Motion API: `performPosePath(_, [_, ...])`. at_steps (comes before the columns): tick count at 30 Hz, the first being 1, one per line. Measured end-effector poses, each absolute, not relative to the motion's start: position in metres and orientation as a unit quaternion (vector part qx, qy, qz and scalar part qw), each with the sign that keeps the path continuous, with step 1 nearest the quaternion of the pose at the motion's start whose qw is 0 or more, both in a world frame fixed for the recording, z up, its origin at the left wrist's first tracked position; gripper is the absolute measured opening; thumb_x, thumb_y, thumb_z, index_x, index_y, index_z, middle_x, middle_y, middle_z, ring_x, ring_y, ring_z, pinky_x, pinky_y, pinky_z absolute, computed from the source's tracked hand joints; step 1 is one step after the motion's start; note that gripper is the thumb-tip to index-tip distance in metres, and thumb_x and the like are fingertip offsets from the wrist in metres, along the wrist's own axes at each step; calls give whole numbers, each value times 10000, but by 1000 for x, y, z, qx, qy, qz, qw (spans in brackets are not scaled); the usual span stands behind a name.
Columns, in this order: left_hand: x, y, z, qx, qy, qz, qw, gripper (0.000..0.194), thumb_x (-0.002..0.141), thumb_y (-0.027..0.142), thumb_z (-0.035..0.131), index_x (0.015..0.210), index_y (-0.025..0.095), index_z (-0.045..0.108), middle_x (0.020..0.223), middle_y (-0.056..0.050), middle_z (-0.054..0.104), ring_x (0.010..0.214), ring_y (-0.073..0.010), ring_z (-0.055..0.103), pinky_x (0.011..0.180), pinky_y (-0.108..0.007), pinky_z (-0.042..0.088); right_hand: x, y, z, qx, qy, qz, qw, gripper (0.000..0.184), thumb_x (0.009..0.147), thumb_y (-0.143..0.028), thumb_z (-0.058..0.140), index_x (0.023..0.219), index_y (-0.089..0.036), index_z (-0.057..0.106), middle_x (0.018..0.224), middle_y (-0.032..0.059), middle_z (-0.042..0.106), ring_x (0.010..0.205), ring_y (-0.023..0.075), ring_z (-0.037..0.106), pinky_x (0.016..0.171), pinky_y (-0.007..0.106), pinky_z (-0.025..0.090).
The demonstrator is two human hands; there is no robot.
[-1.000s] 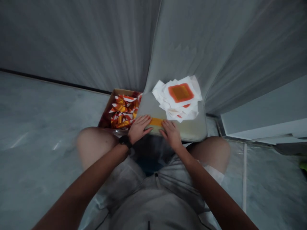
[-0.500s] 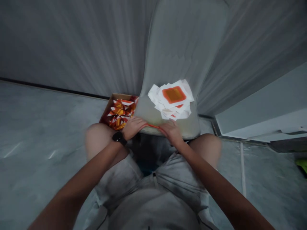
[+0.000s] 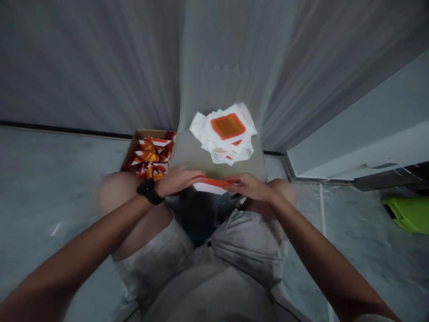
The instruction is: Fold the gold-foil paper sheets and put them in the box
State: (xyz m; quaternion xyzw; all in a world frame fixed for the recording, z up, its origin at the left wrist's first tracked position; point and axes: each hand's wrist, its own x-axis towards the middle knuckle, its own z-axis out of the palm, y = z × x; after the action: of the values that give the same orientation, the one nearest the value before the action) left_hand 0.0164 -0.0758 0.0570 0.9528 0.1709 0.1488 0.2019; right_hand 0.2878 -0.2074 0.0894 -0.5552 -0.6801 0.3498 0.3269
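Between my hands, at the front edge of the grey chair seat (image 3: 187, 150), is a folded sheet of orange and white paper (image 3: 212, 187). My left hand (image 3: 179, 178), with a black watch on the wrist, pinches its left end. At the right end, my right hand (image 3: 248, 185) has its fingers closed on the paper. Further back on the seat lies a loose stack of white paper sheets (image 3: 209, 136). The top one bears an orange square with a gold middle (image 3: 228, 126).
Left of the chair, a cardboard box (image 3: 129, 154) holds several folded orange, gold and white paper pieces (image 3: 152, 154). Grey curtains (image 3: 100, 67) hang behind. A white cabinet (image 3: 362, 129) stands at the right, with a green object (image 3: 409, 213) on the floor near it.
The paper between my hands has tilted, so its white side now shows below the orange strip. My fingers have shifted along it. The view has turned a little to the right.
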Motion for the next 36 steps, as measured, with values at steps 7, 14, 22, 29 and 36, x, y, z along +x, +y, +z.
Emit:
performPosePath(7, [56, -30, 77, 945, 160, 163, 233, 306, 1017, 497, 530, 1017, 267, 732, 855, -5, 709, 754, -179, 640, 685, -282, 429, 308, -169, 109, -537, -644, 475, 265, 429, 879, -603, 669, 847, -202, 819, 688, -33, 717, 594, 134, 621, 575, 238, 492])
performPosePath(14, [85, -43, 62, 737, 371, 452, 338, 305, 1015, 493, 543, 902, 211, 568, 784, -11, 540, 723, -155, 538, 691, -315, 483, 296, -112, 84, -617, -594, 235, 460, 351, 952, -491, 626, 1116, -238, 806, 951, 31, 809, 826, 227, 726, 750, 363, 602])
performPosePath(22, [114, -32, 42, 618, 316, 398, 600, 372, 961, 598, 584, 980, 229, 537, 828, -3, 610, 697, -134, 594, 574, -258, 519, 251, -105, 60, -582, -607, 245, 482, 300, 990, -376, 601, 1242, -296, 742, 1253, 38, 749, 1153, 246, 704, 1005, 458, 593])
performPosePath(29, [115, -22, 37, 650, 296, 344, 610, 427, 941, 603, 614, 834, 191, 578, 757, 0, 569, 686, -124, 536, 598, -253, 469, 254, -107, 49, -613, -485, 315, 538, 320, 969, -454, 638, 1199, -259, 744, 1143, 65, 779, 1043, 228, 735, 935, 412, 616])
performPosePath(36, [109, -23, 37, 685, 245, 317, 608, 395, 919, 579, 658, 879, 188, 619, 815, -12, 616, 746, -139, 562, 654, -261, 476, 260, -106, 54, -620, -464, 343, 532, 308, 916, -483, 695, 1086, -240, 778, 1029, 47, 800, 940, 209, 747, 848, 370, 623])
